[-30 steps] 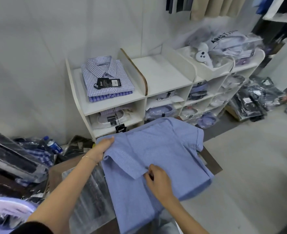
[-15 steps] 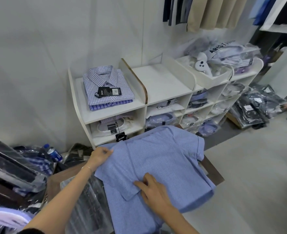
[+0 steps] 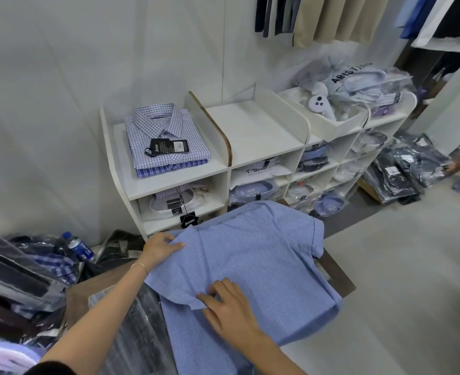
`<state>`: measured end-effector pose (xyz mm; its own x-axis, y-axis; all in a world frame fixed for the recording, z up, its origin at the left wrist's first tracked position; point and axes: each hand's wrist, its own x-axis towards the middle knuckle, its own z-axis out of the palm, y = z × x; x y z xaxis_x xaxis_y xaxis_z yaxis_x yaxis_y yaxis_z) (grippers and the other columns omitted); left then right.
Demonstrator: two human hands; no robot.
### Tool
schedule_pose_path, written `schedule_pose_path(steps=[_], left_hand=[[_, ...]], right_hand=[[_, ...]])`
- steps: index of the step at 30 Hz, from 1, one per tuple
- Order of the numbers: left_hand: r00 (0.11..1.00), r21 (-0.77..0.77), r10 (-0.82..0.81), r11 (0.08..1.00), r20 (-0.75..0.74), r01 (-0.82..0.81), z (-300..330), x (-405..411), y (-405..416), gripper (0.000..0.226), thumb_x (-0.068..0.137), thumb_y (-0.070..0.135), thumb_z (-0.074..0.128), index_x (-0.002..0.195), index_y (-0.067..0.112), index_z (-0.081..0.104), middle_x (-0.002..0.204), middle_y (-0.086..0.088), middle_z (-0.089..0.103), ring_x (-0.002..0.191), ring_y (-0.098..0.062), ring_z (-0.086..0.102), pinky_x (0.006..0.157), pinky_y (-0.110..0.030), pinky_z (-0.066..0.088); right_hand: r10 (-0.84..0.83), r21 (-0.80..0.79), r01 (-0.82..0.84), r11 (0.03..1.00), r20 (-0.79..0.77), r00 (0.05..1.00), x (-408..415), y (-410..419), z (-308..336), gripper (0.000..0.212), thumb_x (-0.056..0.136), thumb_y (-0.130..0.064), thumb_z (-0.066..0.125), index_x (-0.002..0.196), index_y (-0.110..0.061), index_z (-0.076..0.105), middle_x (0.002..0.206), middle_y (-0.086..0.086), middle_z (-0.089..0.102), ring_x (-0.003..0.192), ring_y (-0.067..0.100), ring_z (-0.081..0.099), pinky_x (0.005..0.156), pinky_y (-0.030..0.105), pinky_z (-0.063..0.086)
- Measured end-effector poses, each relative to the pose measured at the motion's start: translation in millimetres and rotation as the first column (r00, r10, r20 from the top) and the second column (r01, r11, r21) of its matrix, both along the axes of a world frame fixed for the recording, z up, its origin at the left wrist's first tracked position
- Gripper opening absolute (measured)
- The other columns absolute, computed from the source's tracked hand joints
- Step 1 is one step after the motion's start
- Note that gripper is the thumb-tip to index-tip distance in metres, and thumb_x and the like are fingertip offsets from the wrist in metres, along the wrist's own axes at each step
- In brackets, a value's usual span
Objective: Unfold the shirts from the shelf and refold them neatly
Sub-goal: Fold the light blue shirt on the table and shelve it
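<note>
A light blue short-sleeved shirt (image 3: 255, 261) lies spread face down over a small brown table (image 3: 337, 274). One sleeve is folded in over its back. My left hand (image 3: 161, 246) grips the shirt's upper left corner at the shoulder. My right hand (image 3: 227, 304) lies flat on the folded sleeve's edge, fingers spread, pressing it down. Behind the table stands a white shelf (image 3: 169, 180) with a stack of folded checked shirts (image 3: 166, 142) on its top left bay.
The shelf's top middle bay (image 3: 253, 131) holds nothing; lower bays hold bagged shirts. Plastic-wrapped clothes (image 3: 131, 328) and a water bottle (image 3: 78, 246) lie at my left. Dark bagged garments (image 3: 404, 169) pile on the floor at right. Open grey floor (image 3: 413, 266) lies right of the table.
My left hand slid the shoulder corner inward over the shirt. My right hand moved from pinching the sleeve flap to pressing flat on it. The view tilted down slightly.
</note>
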<state>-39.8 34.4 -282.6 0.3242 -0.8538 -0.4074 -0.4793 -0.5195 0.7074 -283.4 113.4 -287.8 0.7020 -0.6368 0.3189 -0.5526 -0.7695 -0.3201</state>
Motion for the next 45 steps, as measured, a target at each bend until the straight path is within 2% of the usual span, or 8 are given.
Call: schedule_pose_path(steps=[7, 13, 18, 21, 25, 33, 39, 45], left_hand=[[0.990, -0.088, 0.034, 0.996, 0.140, -0.022, 2, -8, 3, 0.023, 0.084, 0.030, 0.072, 0.091, 0.011, 0.063, 0.093, -0.009, 0.063, 0.086, -0.022, 0.059, 0.074, -0.031, 0.046], [0.997, -0.097, 0.072, 0.993, 0.016, -0.070, 7, -16, -7, 0.034, 0.083, 0.038, 0.072, 0.099, 0.009, 0.064, 0.089, -0.010, 0.065, 0.082, -0.020, 0.060, 0.071, -0.028, 0.045], [0.982, -0.170, 0.041, 0.985, 0.182, -0.010, -3, -9, -7, 0.020, 0.085, 0.021, 0.071, 0.101, 0.011, 0.064, 0.093, -0.007, 0.066, 0.096, -0.024, 0.062, 0.082, -0.035, 0.049], [0.897, -0.335, -0.170, 0.886, 0.408, 0.321, 1, -17, -7, 0.013, 0.086, 0.022, 0.068, 0.099, 0.023, 0.065, 0.103, 0.000, 0.060, 0.100, -0.018, 0.053, 0.089, -0.035, 0.043], [0.692, -0.157, -0.683, 0.675, 0.236, 0.720, 29, -49, -3, 0.025, 0.074, 0.064, 0.063, 0.087, 0.042, 0.063, 0.095, 0.016, 0.064, 0.092, -0.002, 0.056, 0.087, -0.023, 0.044], [0.329, 0.041, -0.931, 0.339, 0.156, 0.940, 23, -106, 24, 0.042, 0.066, 0.057, 0.076, 0.086, 0.020, 0.072, 0.087, 0.009, 0.069, 0.087, -0.006, 0.056, 0.078, -0.010, 0.037], [0.268, 0.045, -0.955, 0.275, 0.129, 0.960, 16, -118, 33, 0.027, 0.078, 0.041, 0.075, 0.082, 0.015, 0.071, 0.085, -0.004, 0.069, 0.081, -0.021, 0.059, 0.075, -0.030, 0.045], [0.305, -0.063, -0.952, 0.305, -0.007, 0.950, 17, -120, 38, 0.007, 0.086, 0.038, 0.068, 0.080, 0.037, 0.066, 0.074, 0.005, 0.063, 0.064, -0.009, 0.049, 0.064, -0.025, 0.039]], right_hand=[[0.003, 0.123, 0.016, 0.992, -0.154, 0.988, -10, 2, -16, 0.035, 0.060, -0.010, 0.071, 0.090, -0.027, 0.068, 0.085, -0.004, 0.048, 0.077, 0.011, 0.043, 0.059, 0.019, 0.036], [-0.171, 0.320, 0.196, 0.927, -0.102, 0.980, -16, 0, -8, 0.020, 0.083, -0.026, 0.041, 0.101, -0.022, 0.047, 0.096, -0.002, 0.055, 0.080, 0.017, 0.057, 0.059, 0.029, 0.048], [-0.266, 0.423, 0.274, 0.864, -0.078, 0.961, -30, 1, -3, 0.016, 0.098, -0.024, 0.042, 0.107, -0.015, 0.052, 0.097, 0.000, 0.061, 0.078, 0.014, 0.056, 0.062, 0.022, 0.037], [-0.352, 0.536, 0.329, 0.778, -0.063, 0.934, -34, 2, -2, 0.016, 0.095, -0.034, 0.053, 0.086, -0.020, 0.051, 0.063, -0.013, 0.048, 0.055, 0.003, 0.043, 0.050, 0.013, 0.028], [-0.423, 0.649, 0.404, 0.644, -0.138, 0.895, -49, 7, 1, 0.034, 0.082, -0.044, 0.069, 0.065, -0.030, 0.042, 0.054, -0.011, 0.044, 0.052, 0.005, 0.043, 0.050, 0.017, 0.031], [-0.565, 0.653, 0.510, 0.559, -0.150, 0.811, -98, 65, -4, 0.026, 0.079, -0.043, 0.071, 0.065, -0.030, 0.054, 0.060, -0.007, 0.064, 0.062, 0.009, 0.060, 0.052, 0.017, 0.041], [-0.621, 0.751, 0.453, 0.481, -0.073, 0.780, -110, 106, -29, 0.015, 0.076, -0.038, 0.076, 0.087, -0.034, 0.067, 0.079, -0.019, 0.065, 0.080, 0.002, 0.062, 0.070, 0.020, 0.051], [-0.735, 0.811, 0.401, 0.426, 0.051, 0.677, -99, 112, -39, 0.005, 0.076, -0.046, 0.066, 0.072, -0.046, 0.062, 0.082, -0.015, 0.067, 0.080, 0.008, 0.063, 0.071, 0.031, 0.054]])
